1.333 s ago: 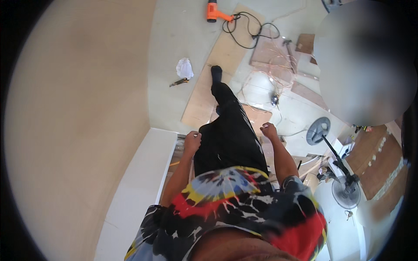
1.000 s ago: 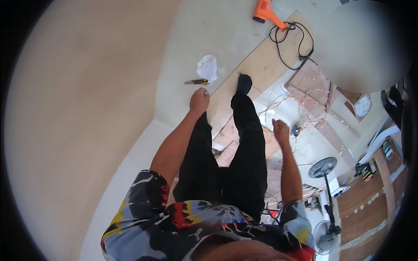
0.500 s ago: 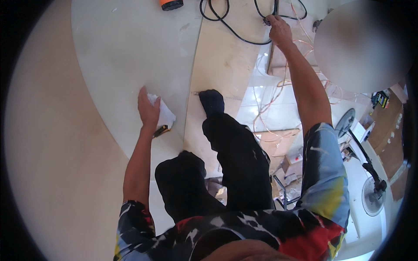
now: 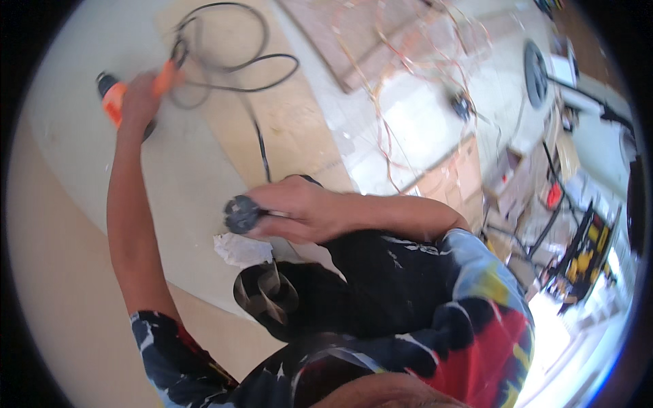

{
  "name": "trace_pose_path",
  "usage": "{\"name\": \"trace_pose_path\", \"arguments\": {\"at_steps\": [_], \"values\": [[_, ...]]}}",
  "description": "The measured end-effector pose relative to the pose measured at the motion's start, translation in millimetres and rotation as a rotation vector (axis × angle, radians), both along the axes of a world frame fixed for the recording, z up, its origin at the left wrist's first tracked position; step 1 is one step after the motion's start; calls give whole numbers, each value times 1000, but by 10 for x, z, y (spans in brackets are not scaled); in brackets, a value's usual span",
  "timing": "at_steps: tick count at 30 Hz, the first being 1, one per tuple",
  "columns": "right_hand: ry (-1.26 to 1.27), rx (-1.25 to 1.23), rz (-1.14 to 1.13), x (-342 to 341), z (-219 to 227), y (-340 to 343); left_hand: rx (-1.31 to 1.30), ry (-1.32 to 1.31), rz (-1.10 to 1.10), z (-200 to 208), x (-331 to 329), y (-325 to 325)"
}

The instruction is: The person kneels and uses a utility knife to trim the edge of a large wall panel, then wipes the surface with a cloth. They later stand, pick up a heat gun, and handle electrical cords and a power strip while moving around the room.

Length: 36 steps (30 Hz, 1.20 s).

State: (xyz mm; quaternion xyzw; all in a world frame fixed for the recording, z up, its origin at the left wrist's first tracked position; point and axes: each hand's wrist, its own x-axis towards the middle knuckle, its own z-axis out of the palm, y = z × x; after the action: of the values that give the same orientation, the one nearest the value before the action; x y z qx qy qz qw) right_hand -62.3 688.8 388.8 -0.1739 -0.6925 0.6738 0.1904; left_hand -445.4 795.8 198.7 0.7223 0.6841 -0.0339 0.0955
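My left hand (image 4: 139, 102), slightly blurred, closes around an orange-and-black power tool (image 4: 112, 100) at the upper left, which lies on the pale curved surface (image 4: 187, 197). A black power cord (image 4: 262, 146) loops from the tool's side over a tan board (image 4: 286, 126). Nearer to my body, my right hand (image 4: 303, 207) grips a thick black plug (image 4: 241, 215), its end facing left. Just below the plug lies crumpled white paper (image 4: 243, 251), beside my dark trouser leg. My right hand's fingertips are partly hidden.
Tangled orange and white wires (image 4: 384, 129) spread across the floor at the upper right, by a brown panel (image 4: 340, 47). Farther right are a fan (image 4: 536, 73), an opened cardboard box (image 4: 452, 170) and a black-and-yellow tool case (image 4: 588, 251).
My left hand has left the white paper and taken hold of the orange tool. The right hand has come down from the far side toward my body with the plug. The view has turned.
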Motion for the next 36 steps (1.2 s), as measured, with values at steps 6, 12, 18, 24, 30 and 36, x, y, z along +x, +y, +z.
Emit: {"name": "trace_pose_path", "arguments": {"at_steps": [6, 12, 18, 24, 30, 36], "values": [[756, -638, -787, 2475, 1235, 77, -141, 272, -119, 231, 67, -1519], [-807, -136, -1774, 5667, 470, -412, -148, 218, 180, 33, 419, -2861], [-1331, 327, -844, 4776, -775, 535, -269, 98, 359, -98, 279, -3144], [-1083, 429, -857, 5125, -1856, 908, -348, 190, 448, -491, 128, -2885], [-1622, 646, -830, 4086, -1818, 786, -172, 343, 570, 78, 417, -3124], [-1769, 626, -775, 4246, -1575, 868, -307, 229, 651, -155, 557, -3374]]}}
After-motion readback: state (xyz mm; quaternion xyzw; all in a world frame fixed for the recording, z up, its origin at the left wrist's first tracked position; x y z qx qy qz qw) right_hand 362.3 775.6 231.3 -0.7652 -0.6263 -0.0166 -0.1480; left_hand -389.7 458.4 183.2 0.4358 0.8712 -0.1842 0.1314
